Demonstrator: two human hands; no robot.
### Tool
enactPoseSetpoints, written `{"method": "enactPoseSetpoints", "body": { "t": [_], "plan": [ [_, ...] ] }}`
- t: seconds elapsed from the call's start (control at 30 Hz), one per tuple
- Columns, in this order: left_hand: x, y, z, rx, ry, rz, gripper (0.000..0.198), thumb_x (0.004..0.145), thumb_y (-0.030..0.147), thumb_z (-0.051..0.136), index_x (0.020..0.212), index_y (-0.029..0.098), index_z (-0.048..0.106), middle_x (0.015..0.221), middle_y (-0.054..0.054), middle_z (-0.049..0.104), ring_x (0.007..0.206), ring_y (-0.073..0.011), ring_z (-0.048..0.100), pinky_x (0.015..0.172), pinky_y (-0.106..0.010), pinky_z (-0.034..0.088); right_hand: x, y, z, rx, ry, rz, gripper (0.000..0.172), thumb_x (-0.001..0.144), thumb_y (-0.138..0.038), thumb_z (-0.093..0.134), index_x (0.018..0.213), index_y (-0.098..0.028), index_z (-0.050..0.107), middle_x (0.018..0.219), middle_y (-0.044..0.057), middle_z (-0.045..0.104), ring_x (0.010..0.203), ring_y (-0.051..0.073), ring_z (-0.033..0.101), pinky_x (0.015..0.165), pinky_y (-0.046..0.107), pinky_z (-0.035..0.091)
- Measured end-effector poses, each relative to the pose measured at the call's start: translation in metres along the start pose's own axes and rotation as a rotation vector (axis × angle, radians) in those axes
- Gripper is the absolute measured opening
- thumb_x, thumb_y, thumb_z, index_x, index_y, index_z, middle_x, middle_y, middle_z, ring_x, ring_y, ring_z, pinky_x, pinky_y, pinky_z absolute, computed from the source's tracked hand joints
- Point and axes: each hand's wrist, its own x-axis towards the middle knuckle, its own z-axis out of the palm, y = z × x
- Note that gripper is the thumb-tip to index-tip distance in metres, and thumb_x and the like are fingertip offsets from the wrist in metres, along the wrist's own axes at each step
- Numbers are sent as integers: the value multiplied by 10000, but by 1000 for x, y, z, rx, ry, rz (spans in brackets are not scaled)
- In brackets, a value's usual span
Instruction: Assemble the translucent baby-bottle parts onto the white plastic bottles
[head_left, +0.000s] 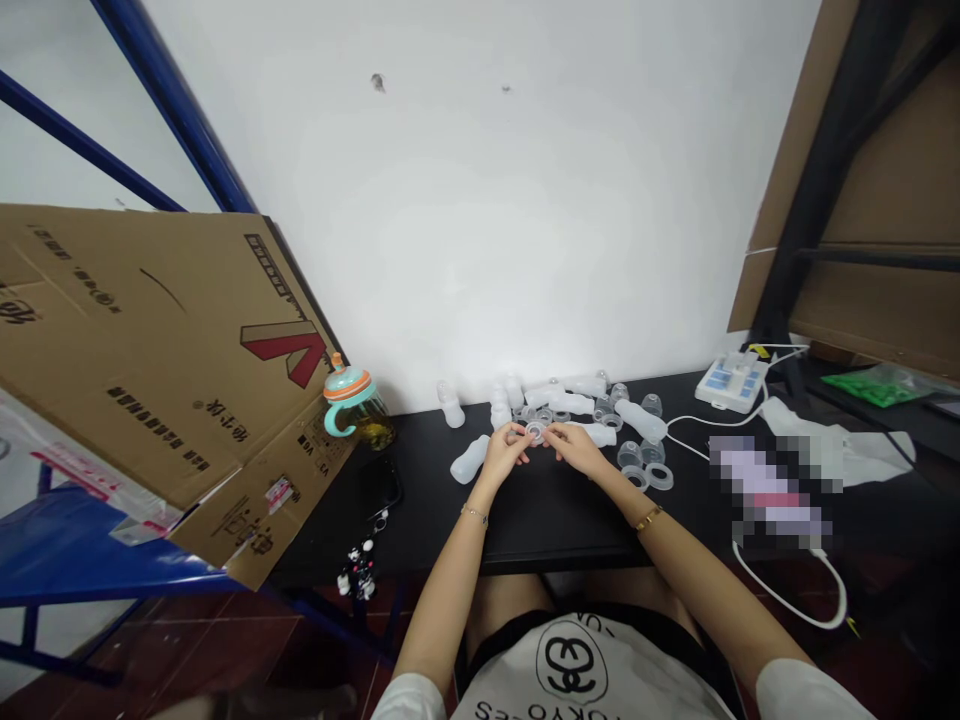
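Note:
My left hand [506,455] and my right hand [576,448] meet over the black table, fingers pinched on a translucent bottle collar ring [535,430] between them. Whether a teat sits inside that ring is too small to tell. Just left of my left hand lies a frosted white bottle [470,459] on its side. Beyond my hands, several more bottles and clear parts are crowded together. To the right of my right hand are another frosted bottle [641,420], a clear dome cap [629,455] and a loose collar ring [659,476].
At left, a big cardboard box [172,370] leans beside a teal-handled jug [356,405] and a dark phone [380,483] with a charm strap. A white power strip [731,380], its cables and a blurred purple item [772,490] lie right. The white wall [480,200] rises behind.

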Motion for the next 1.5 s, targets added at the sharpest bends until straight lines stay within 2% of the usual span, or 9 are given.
{"method": "enactPoseSetpoints", "body": {
  "t": [0.1, 0.27, 0.43, 0.6, 0.8, 1.2, 1.5],
  "plan": [
    [0, -2, 1, 29, -27, 1, 472, 761, 569, 745, 952, 166, 590, 791, -61, 743, 476, -95, 605, 423, -173, 401, 0, 0, -1, -2, 36, 0, 349, 934, -505, 521, 855, -196, 663, 785, 21, 714, 516, 141, 605, 560, 269, 476],
    [0, -5, 0, 95, -4, 42, 493, 797, 567, 717, 1088, 179, 629, 858, -46, 734, 511, -101, 628, 432, -181, 418, -2, -4, -1, -62, 51, -26, 330, 929, -489, 526, 839, -204, 665, 717, 19, 692, 570, 173, 627, 564, 277, 473],
    [-2, -3, 1, 100, -32, 58, 469, 811, 566, 705, 1052, 170, 638, 727, -11, 689, 492, -106, 610, 445, -189, 428, -3, -7, -1, -95, 45, -67, 300, 922, -462, 546, 871, -205, 690, 751, 24, 718, 647, 187, 659, 597, 273, 480],
    [-5, 1, 3, 78, -83, 52, 457, 780, 515, 757, 1050, 173, 618, 726, -3, 694, 519, -110, 630, 467, -185, 441, -2, -7, -2, -37, 30, -58, 300, 919, -454, 555, 965, -203, 712, 785, 29, 739, 636, 185, 653, 596, 278, 489],
    [-6, 3, 6, 58, -112, 27, 540, 681, 425, 856, 1086, 173, 605, 812, -38, 747, 550, -114, 650, 489, -189, 459, -2, -7, -2, -20, 31, -58, 301, 912, -457, 570, 996, -211, 722, 787, 24, 738, 569, 162, 603, 556, 273, 476],
    [-5, 3, 5, 24, -114, 8, 559, 664, 419, 867, 1091, 167, 608, 818, -42, 755, 531, -107, 642, 492, -194, 464, -2, -7, -3, -16, 24, -62, 303, 901, -435, 576, 1025, -201, 723, 836, 38, 752, 587, 163, 620, 572, 275, 492],
    [-3, -3, 2, 65, -126, 47, 493, 807, 524, 732, 1117, 163, 605, 778, -34, 718, 535, -122, 655, 484, -197, 460, -1, -5, -2, -55, 41, -79, 288, 901, -418, 571, 993, -197, 730, 827, 47, 757, 668, 192, 681, 612, 279, 510]
  ]
}}
